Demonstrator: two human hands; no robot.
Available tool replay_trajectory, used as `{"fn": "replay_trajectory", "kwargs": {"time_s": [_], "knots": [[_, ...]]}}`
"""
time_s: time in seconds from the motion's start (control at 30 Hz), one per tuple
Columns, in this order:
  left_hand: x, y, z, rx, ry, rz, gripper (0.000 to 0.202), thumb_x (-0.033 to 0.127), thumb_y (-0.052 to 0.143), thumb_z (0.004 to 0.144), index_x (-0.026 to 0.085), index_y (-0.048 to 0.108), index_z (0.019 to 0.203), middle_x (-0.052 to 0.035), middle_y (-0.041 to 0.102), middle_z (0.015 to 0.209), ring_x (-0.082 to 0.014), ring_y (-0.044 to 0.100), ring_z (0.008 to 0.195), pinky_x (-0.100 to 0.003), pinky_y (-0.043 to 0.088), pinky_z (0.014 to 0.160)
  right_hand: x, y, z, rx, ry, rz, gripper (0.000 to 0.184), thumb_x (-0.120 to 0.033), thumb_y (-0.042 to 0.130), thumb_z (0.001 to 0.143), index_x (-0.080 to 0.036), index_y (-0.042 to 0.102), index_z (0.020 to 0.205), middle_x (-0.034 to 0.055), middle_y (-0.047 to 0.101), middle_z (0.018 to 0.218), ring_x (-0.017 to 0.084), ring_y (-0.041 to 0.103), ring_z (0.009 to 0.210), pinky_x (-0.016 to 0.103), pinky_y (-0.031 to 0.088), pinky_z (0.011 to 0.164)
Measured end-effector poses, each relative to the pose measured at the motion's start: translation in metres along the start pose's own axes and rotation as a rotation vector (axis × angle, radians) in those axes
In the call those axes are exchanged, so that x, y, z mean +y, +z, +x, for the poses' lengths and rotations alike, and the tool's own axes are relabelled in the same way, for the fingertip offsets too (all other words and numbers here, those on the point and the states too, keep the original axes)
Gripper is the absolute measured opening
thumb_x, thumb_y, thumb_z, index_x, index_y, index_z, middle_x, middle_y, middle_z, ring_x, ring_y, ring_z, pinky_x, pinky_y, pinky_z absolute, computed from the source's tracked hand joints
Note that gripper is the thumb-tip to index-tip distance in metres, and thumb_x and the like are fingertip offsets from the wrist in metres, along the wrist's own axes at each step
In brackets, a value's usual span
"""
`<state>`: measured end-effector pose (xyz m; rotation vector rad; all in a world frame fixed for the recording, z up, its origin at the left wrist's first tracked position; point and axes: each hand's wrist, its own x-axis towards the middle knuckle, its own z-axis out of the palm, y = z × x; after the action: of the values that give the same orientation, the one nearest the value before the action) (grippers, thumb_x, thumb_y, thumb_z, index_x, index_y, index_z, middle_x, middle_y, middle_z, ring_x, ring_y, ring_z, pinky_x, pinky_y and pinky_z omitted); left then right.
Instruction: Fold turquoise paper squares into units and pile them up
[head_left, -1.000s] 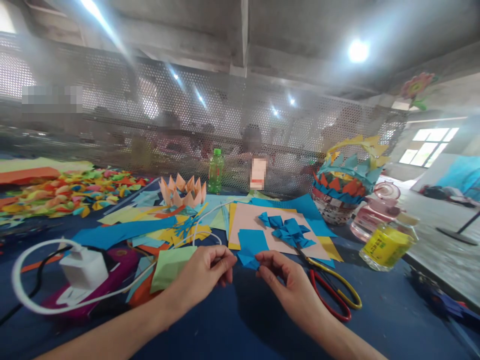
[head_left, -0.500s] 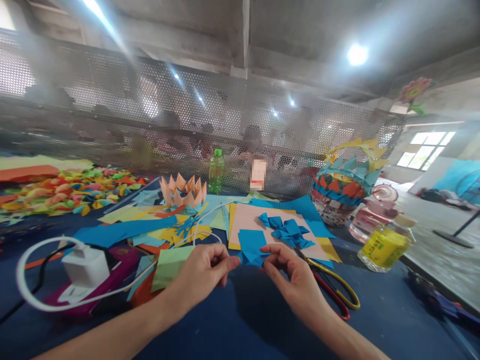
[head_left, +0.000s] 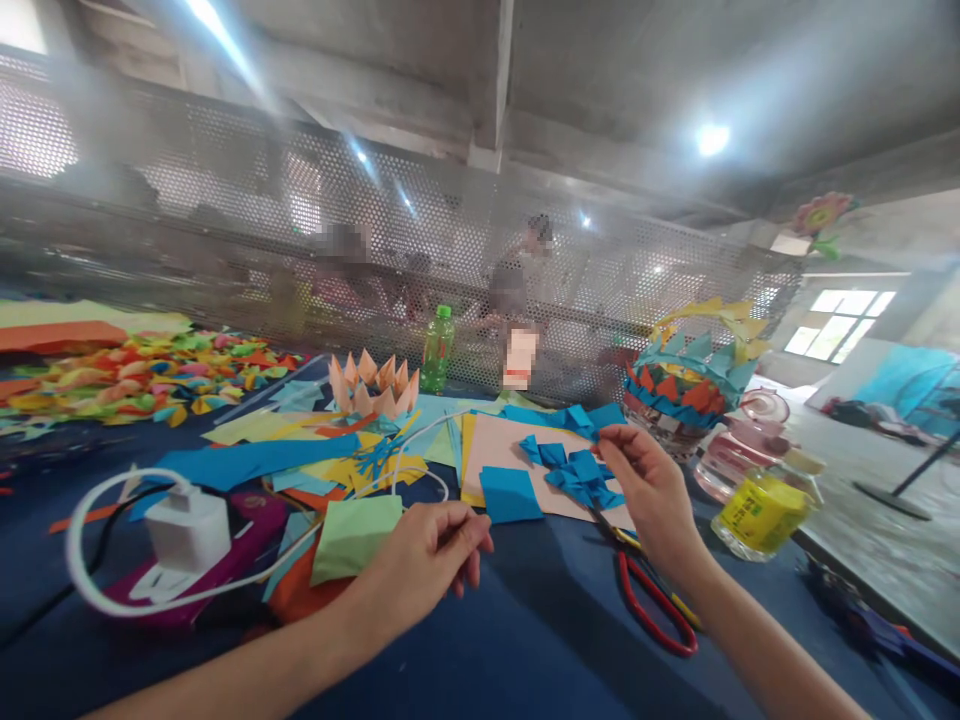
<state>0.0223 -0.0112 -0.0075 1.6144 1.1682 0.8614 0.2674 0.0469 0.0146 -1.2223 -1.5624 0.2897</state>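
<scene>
My right hand is over the pink sheet, its thumb and fingers pinched on a small folded blue paper piece. Just below its fingertips, several folded blue pieces lie in a cluster on the pink sheet. My left hand hovers above the dark blue table, fingers curled together with nothing visible in them. A flat blue paper square lies to the right of that hand. On its other side is a stack of light green paper squares, partly behind the wrist.
Scissors with red and yellow handles lie under my right forearm. A white charger with a looping cable sits in a purple power strip at left. An orange paper crown-like ring, a green bottle, a paper basket and a yellow-labelled bottle stand around.
My right hand has moved away from my left, up and to the right, with the folded blue piece. My left hand stays near its place. The view has shifted slightly.
</scene>
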Motion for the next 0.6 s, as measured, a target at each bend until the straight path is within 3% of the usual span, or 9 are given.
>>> {"fn": "replay_trajectory", "kwargs": {"time_s": [0.1, 0.2, 0.3, 0.47, 0.6], "knots": [[0.001, 0.001, -0.002, -0.029, 0.007, -0.010, 0.042, 0.057, 0.046, 0.083, 0.017, 0.057, 0.073, 0.0008, 0.057, 0.056, -0.0122, 0.052, 0.048, -0.023, 0.039, 0.048, 0.019, -0.005, 0.020, -0.019, -0.014, -0.133, 0.029, -0.038, 0.043, 0.089, -0.016, 0.058, 0.101, 0.0100, 0.068, 0.091, 0.021, 0.066, 0.085, 0.032, 0.050, 0.072], [0.002, 0.002, -0.004, -0.042, 0.012, -0.015, 0.041, 0.055, 0.045, 0.084, 0.017, 0.056, 0.073, 0.0010, 0.057, 0.056, -0.0119, 0.051, 0.048, -0.023, 0.039, 0.048, 0.032, -0.008, 0.028, -0.133, -0.019, -0.323, 0.012, -0.029, 0.059, 0.076, -0.019, 0.066, 0.079, 0.0064, 0.067, 0.069, 0.024, 0.064, 0.073, 0.035, 0.046, 0.068], [0.001, 0.003, -0.004, -0.050, 0.018, -0.019, 0.039, 0.053, 0.045, 0.085, 0.017, 0.056, 0.072, 0.0013, 0.056, 0.055, -0.0115, 0.050, 0.047, -0.022, 0.039, 0.047, 0.029, -0.002, 0.024, -0.204, -0.078, -0.469, 0.012, -0.023, 0.058, 0.077, -0.018, 0.068, 0.074, 0.0111, 0.067, 0.075, 0.030, 0.062, 0.083, 0.040, 0.042, 0.076], [-0.001, 0.004, -0.004, -0.055, 0.024, -0.016, 0.038, 0.051, 0.047, 0.085, 0.017, 0.056, 0.072, 0.0018, 0.056, 0.055, -0.0119, 0.051, 0.048, -0.022, 0.040, 0.048, 0.012, 0.025, 0.004, -0.497, -0.244, -0.500, 0.018, -0.021, 0.056, 0.084, -0.020, 0.071, 0.094, 0.0080, 0.070, 0.103, 0.025, 0.060, 0.102, 0.037, 0.041, 0.093], [0.000, 0.005, -0.005, -0.072, 0.030, -0.013, 0.036, 0.049, 0.047, 0.086, 0.018, 0.056, 0.071, 0.0026, 0.055, 0.054, -0.0115, 0.051, 0.047, -0.021, 0.039, 0.047, 0.011, 0.036, -0.006, -0.670, -0.292, -0.505, 0.039, -0.020, 0.063, 0.081, -0.021, 0.063, 0.120, 0.0078, 0.061, 0.128, 0.026, 0.050, 0.124, 0.041, 0.038, 0.104]]}}
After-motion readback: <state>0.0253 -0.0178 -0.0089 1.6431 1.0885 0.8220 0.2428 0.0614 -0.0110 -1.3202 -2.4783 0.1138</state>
